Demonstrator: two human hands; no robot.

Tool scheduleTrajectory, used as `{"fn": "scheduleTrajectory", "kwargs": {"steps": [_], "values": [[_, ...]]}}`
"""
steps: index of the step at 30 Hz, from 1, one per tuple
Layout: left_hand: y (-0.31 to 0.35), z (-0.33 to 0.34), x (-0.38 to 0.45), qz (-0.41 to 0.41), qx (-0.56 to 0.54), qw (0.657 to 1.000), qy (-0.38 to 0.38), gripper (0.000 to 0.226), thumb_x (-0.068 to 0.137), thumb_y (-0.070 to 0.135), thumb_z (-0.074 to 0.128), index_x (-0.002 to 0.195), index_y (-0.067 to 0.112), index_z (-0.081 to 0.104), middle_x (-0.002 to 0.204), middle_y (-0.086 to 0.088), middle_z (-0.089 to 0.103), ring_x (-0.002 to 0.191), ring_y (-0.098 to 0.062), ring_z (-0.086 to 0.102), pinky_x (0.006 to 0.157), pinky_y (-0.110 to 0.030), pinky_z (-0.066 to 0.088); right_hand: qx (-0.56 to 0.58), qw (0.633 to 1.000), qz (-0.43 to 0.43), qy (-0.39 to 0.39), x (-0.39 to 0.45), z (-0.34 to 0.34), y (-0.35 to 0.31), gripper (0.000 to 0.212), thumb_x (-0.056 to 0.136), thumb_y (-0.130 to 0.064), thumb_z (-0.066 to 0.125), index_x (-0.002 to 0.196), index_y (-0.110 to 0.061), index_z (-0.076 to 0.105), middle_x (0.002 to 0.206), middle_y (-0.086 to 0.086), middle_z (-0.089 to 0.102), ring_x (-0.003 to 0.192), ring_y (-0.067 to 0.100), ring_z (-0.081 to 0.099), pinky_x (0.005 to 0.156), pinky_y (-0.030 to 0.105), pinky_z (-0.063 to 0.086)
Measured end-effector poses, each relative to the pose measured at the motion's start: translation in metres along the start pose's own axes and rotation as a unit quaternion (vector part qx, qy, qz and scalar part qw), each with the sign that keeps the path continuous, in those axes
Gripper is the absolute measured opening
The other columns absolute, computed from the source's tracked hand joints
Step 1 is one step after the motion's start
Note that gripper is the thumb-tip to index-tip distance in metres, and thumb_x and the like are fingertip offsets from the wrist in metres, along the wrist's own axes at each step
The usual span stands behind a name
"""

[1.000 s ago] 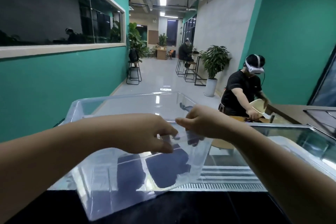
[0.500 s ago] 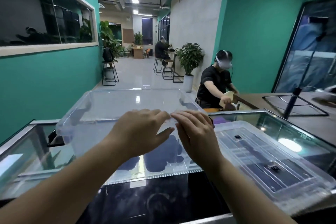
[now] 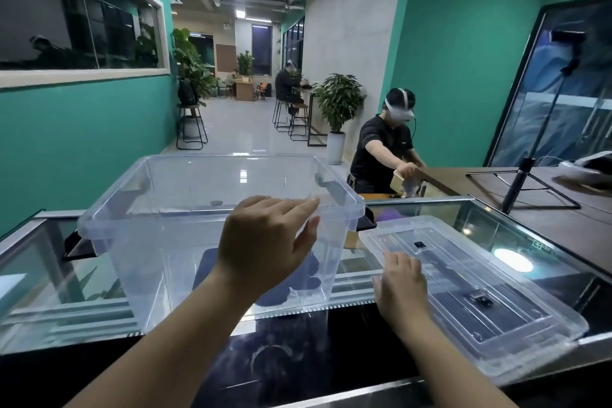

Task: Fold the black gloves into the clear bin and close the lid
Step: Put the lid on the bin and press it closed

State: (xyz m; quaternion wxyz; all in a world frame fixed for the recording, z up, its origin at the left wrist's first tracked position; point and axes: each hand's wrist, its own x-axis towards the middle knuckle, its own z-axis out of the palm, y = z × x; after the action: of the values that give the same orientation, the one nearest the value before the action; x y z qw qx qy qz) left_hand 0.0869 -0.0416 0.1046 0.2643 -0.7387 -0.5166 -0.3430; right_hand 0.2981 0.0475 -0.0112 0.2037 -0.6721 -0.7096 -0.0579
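- Left hand [image 3: 265, 242]: centre of the frame, fingers spread and extended, grip apart, nothing clasped. Fingertips at the near rim of the clear bin; true contact with the rim cannot be told.
- Right hand [image 3: 400, 285]: lower right of centre, palm down, fingers loosely apart, laid on the near left corner of the lid; grip not closed round anything.
- Clear bin [image 3: 132, 242]: left and centre of the frame, upright, top uncovered, standing on the surface [image 3: 298, 364] where dark top meets glass panels.
- Black gloves [image 3: 284, 291]: dark mass on the bin floor, seen through the near wall, largely hidden behind the left hand and forearm; fold and count cannot be made out.
- Lid [image 3: 496, 301]: clear, lying flat on the surface just right of the bin, separate from it; far right corner overhangs the near edge of the surface.
- Both forearms: cut off by the bottom edge of the frame.
- Person with a headset [image 3: 384, 149]: right of centre, beyond the bin, reaching toward a wooden desk.
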Motion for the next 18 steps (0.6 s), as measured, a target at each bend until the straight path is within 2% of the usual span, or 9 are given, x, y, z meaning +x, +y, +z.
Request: {"fn": "scheduleTrajectory", "kwargs": {"steps": [2, 5, 8, 10, 14, 16, 18], "values": [[0.001, 0.001, 0.0, 0.001, -0.007, 1.0, 0.006, 0.028, 0.087, 0.032, 0.051, 0.098, 0.021, 0.075, 0.091, 0.006, 0.076, 0.076, -0.014, 0.073, 0.07, -0.026, 0.054, -0.028, 0.999, 0.02, -0.039, 0.008, 0.002, 0.001, 0.025, 0.091, -0.014, 0.044, 0.116, -0.01, 0.046, 0.122, 0.01, 0.05, 0.11, 0.025, 0.042, 0.087, 0.028, 0.04], [0.001, 0.001, 0.0, 0.004, -0.011, 1.0, 0.013, 0.028, 0.087, 0.03, 0.05, 0.098, 0.021, 0.075, 0.093, 0.006, 0.075, 0.078, -0.013, 0.073, 0.071, -0.026, 0.054, -0.017, 0.996, 0.045, -0.071, 0.018, 0.002, 0.002, 0.031, 0.088, 0.002, 0.034, 0.114, -0.006, 0.05, 0.121, 0.013, 0.05, 0.111, 0.027, 0.043, 0.088, 0.031, 0.041], [0.0, 0.002, 0.001, 0.006, -0.01, 1.0, 0.017, 0.025, 0.085, 0.028, 0.054, 0.097, 0.021, 0.075, 0.092, 0.007, 0.076, 0.076, -0.012, 0.073, 0.068, -0.025, 0.054, -0.012, 0.996, 0.036, -0.076, 0.026, -0.004, 0.006, 0.037, 0.082, 0.01, 0.031, 0.103, -0.004, 0.058, 0.112, 0.014, 0.058, 0.103, 0.029, 0.051, 0.078, 0.033, 0.043], [-0.001, 0.0, 0.001, 0.003, -0.009, 1.0, 0.002, 0.025, 0.085, 0.028, 0.054, 0.096, 0.022, 0.075, 0.091, 0.008, 0.075, 0.074, -0.012, 0.073, 0.065, -0.024, 0.054, -0.002, 0.998, 0.034, -0.052, 0.031, -0.01, 0.007, 0.038, 0.081, 0.011, 0.032, 0.102, -0.003, 0.06, 0.108, 0.014, 0.06, 0.1, 0.029, 0.053, 0.073, 0.032, 0.042], [0.001, -0.008, 0.006, -0.049, -0.061, 0.996, -0.039, 0.028, 0.087, 0.031, 0.049, 0.094, 0.024, 0.075, 0.085, 0.006, 0.077, 0.069, -0.015, 0.073, 0.06, -0.025, 0.058, 0.06, 0.997, 0.01, 0.039, 0.044, -0.039, 0.001, 0.037, 0.083, 0.009, 0.038, 0.107, -0.004, 0.063, 0.104, 0.014, 0.063, 0.097, 0.027, 0.055, 0.082, 0.041, 0.052], [0.0, -0.016, 0.013, -0.098, -0.149, 0.984, -0.017, 0.023, 0.086, 0.027, 0.054, 0.095, 0.022, 0.074, 0.09, 0.006, 0.076, 0.077, -0.011, 0.072, 0.07, -0.023, 0.057, 0.085, 0.992, -0.027, 0.094, 0.05, -0.062, -0.005, 0.036, 0.084, 0.008, 0.042, 0.113, -0.002, 0.062, 0.105, 0.016, 0.063, 0.098, 0.029, 0.057, 0.085, 0.041, 0.052], [-0.004, -0.021, 0.023, -0.127, -0.206, 0.97, 0.006, 0.02, 0.084, 0.018, 0.061, 0.101, 0.019, 0.073, 0.097, 0.005, 0.075, 0.087, -0.003, 0.068, 0.082, -0.012, 0.05, 0.113, 0.98, -0.064, 0.154, 0.054, -0.086, -0.012, 0.034, 0.086, 0.008, 0.047, 0.117, 0.001, 0.06, 0.106, 0.02, 0.064, 0.099, 0.032, 0.058, 0.089, 0.038, 0.049]]}}
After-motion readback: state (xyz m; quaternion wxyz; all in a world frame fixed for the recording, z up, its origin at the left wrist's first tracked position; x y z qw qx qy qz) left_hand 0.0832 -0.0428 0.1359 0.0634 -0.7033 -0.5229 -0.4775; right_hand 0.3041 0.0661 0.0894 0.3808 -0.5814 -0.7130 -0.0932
